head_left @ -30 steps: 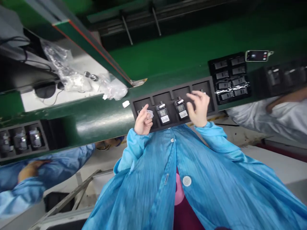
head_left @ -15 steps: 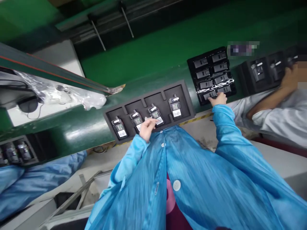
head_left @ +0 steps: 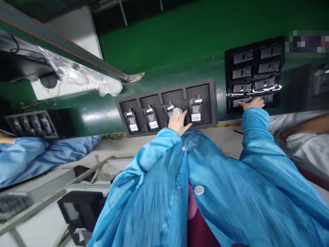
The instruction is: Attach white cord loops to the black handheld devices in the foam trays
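Note:
A dark foam tray (head_left: 212, 103) with four slots lies on the green belt (head_left: 167, 44), and a small black labelled device stands in each slot, such as the rightmost one (head_left: 195, 110). My left hand (head_left: 178, 122) rests over the third device (head_left: 168, 109), pinching a small clear plastic piece (head_left: 177, 110). My right hand (head_left: 251, 103) is stretched out to the right, fingers laid flat on the near left corner of a glossy black tray (head_left: 254, 73) holding several dark parts. Both arms wear blue coat sleeves.
A crumpled clear plastic bag (head_left: 77, 73) lies on a white ledge at the left. Another foam tray with devices (head_left: 31, 123) sits far left above a co-worker's blue sleeve (head_left: 38, 157). A person in white (head_left: 303, 140) works at the right, by a further tray (head_left: 318, 82).
My right hand left the foam tray's rightmost slot, which now holds a device, and reached to the black tray. My left hand moved right along the foam tray with the clear piece.

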Available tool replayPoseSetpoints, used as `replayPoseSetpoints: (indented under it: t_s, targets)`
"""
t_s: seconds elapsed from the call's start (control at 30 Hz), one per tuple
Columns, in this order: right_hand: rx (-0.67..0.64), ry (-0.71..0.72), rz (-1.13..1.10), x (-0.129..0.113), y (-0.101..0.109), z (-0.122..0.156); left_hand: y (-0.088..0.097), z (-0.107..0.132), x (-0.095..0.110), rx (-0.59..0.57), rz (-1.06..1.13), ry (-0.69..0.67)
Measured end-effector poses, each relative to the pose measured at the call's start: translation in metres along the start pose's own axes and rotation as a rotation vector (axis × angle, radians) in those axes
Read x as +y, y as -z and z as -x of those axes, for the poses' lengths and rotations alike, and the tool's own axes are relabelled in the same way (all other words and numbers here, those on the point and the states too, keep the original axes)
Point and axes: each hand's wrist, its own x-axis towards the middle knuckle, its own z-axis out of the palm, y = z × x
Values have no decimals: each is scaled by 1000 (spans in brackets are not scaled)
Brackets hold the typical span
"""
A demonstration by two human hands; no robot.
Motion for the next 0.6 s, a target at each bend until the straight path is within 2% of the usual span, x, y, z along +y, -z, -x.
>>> replayPoseSetpoints:
  t_s: [0.1, 0.23, 0.3, 0.4, 0.5, 0.6]
  targets:
    - [-28, -169, -79, -3, 5, 3, -3, -5, 8, -14, -43, 3]
    - [-4, -196, -143, -15, 21, 7, -6, -9, 11, -28, -68, -21]
    - [35, -91, -171, -28, 39, 10, -7, -10, 9, -32, -66, -47]
    - [6, 193, -297, -64, 75, 26, -7, -9, 5, -42, -50, -88]
    - [-227, 458, -492, -115, 103, 58, -5, -9, 2, -55, -49, -131]
    - [-522, 654, -492, -160, 107, 92, -2, -9, 3, -66, -73, -157]
